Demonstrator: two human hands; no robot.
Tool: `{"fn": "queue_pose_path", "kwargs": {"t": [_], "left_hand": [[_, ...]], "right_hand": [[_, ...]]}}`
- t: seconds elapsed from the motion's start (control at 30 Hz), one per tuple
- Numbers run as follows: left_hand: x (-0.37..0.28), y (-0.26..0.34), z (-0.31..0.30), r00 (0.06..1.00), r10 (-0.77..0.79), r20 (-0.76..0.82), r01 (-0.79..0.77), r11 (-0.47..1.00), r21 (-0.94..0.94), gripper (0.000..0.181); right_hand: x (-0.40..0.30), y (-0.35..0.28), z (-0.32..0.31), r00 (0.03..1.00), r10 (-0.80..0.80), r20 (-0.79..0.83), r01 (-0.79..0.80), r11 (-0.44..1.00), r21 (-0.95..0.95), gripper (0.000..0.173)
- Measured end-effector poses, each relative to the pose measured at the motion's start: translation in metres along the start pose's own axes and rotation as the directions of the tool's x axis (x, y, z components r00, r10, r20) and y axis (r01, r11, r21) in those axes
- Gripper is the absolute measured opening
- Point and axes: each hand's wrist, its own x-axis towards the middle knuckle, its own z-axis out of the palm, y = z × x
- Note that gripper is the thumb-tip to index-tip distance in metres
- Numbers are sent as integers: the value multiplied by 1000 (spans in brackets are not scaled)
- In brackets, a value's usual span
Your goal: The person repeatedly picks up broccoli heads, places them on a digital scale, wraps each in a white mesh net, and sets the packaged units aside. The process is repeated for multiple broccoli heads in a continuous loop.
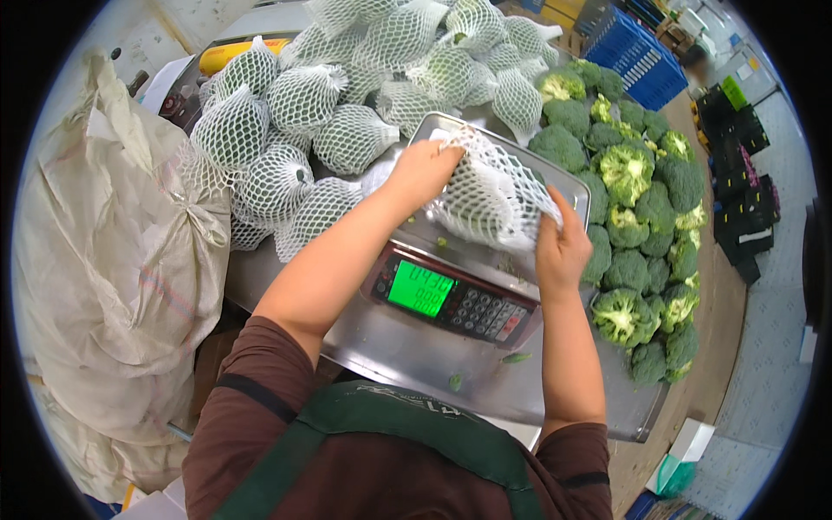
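Over the steel pan (575,188) of a digital scale (455,302), both hands grip a white foam net sleeve (484,195). My left hand (422,172) pinches one end of it, and my right hand (564,244) holds the opposite end. Dark green shows through the mesh, apparently a broccoli head, though the net mostly hides it. The scale's green display is lit. To the left and behind lie several broccoli heads in white foam nets (302,97). Bare broccoli heads (624,172) are massed on the right, close to my right hand.
A large woven sack (123,260) stands at the table's left. A blue plastic crate (634,58) is at the far right, with black crates (741,188) on the floor beyond. A yellow roll (234,55) lies at the back left. Leaf scraps (517,357) dot the steel tabletop (403,351).
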Motion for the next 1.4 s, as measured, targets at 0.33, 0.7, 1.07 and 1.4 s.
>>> {"fn": "queue_pose_path", "kwargs": {"t": [0.33, 0.7, 1.07, 1.4], "left_hand": [[-79, 23, 27, 806, 312, 502, 591, -467, -658, 48], [-40, 29, -127, 879, -350, -324, -316, 81, -945, 51], [38, -146, -217, 689, -357, -631, -289, 663, -691, 39], [-68, -91, -184, 614, -430, -662, -212, 718, -663, 50]], "right_hand": [[26, -90, -37, 873, 333, 356, -396, 56, 917, 35], [-10, -56, 9, 658, 570, 492, -716, 269, 644, 26], [-10, -36, -32, 706, 573, 416, -695, 447, 563, 17], [114, 173, -70, 963, 195, 186, 84, 440, -894, 71]]}}
